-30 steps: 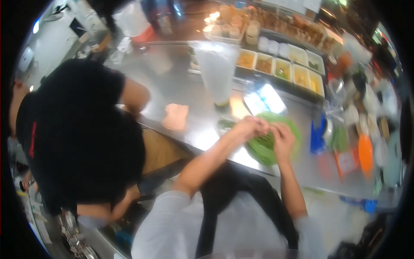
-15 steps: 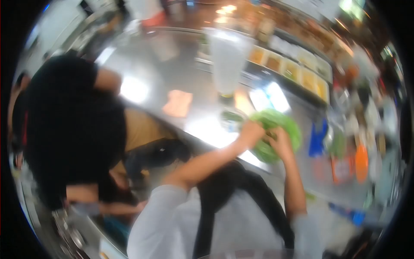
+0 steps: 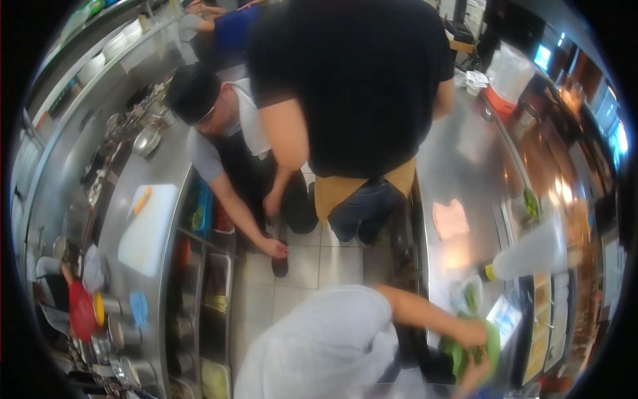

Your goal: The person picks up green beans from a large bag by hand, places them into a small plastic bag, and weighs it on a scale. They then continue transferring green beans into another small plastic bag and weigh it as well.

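At the lower right, a round green bowl (image 3: 492,342) sits at the edge of the steel counter. My left hand (image 3: 473,332) reaches over it from the far side, fingers curled down and closed. Close beside it, my right hand (image 3: 474,372) also bends its fingers into the bowl. Dark green bits show between the two hands; what the fingertips grip is too small to make out. Near the bowl are a clear container of green pieces (image 3: 472,297) and a white packet with blue print (image 3: 503,320).
A bottle with a yellow cap (image 3: 531,256) and a row of food trays (image 3: 539,319) line the counter, with a pink cloth (image 3: 450,220) farther along. One person in black (image 3: 352,93) stands in the aisle; another (image 3: 229,146) bends beside the opposite counter, which holds a white cutting board (image 3: 147,229).
My view has swung left, so the counter and bowl now appear at the right. The bending person and opposite counter have come into clear view. Both hands remain at the bowl.
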The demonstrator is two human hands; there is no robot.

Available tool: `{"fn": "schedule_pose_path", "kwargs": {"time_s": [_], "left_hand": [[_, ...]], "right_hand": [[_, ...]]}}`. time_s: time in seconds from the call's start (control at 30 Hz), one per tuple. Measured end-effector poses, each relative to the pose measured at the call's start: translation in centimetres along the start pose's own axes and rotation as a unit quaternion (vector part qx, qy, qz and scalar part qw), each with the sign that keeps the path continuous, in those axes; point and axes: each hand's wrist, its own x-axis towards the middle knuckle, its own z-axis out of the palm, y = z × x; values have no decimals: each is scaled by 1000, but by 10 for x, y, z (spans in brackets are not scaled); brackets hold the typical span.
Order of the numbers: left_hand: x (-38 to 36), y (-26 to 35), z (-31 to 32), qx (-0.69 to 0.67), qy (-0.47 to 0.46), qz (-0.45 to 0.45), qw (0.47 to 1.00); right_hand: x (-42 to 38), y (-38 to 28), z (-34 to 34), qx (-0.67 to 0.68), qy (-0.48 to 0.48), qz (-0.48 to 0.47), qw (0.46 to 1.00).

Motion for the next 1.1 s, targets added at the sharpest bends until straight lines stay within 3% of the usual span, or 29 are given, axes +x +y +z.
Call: {"fn": "schedule_pose_path", "kwargs": {"time_s": [0.07,0.13,0.2,0.27,0.3,0.4,0.47,0.5,0.57,0.63,0.8,1.03,1.1], "left_hand": [[3,-3,6,4,6,10,1000],[9,-7,20,14,-5,72,997],[10,-7,29,-1,19,58,998],[14,-6,27,-19,40,50,998],[14,-5,24,-23,33,45,998],[15,0,14,9,39,52,998],[17,-1,5,47,51,64,995],[15,0,2,65,60,57,994],[12,0,3,81,68,47,993],[14,-8,10,93,121,44,987],[15,-7,10,76,126,41,988],[18,-10,9,0,115,14,993],[32,-18,39,17,149,30,988]], "right_hand": [[8,22,6,-173,77,29,981],[10,19,5,-164,82,32,983],[13,8,3,-157,88,36,983],[15,-10,-8,-126,-3,107,986],[14,-10,-9,-127,-1,107,986],[12,4,-7,-111,-8,71,991],[13,31,-7,13,41,-26,999],[7,10,-15,14,41,-24,999],[-10,-54,-39,-78,43,1,996],[-16,-50,-42,-81,56,-15,995],[-31,-82,-51,-58,85,-46,994],[-37,-108,-63,-207,118,-41,970],[-32,-104,-63,-225,109,-35,968]]}}
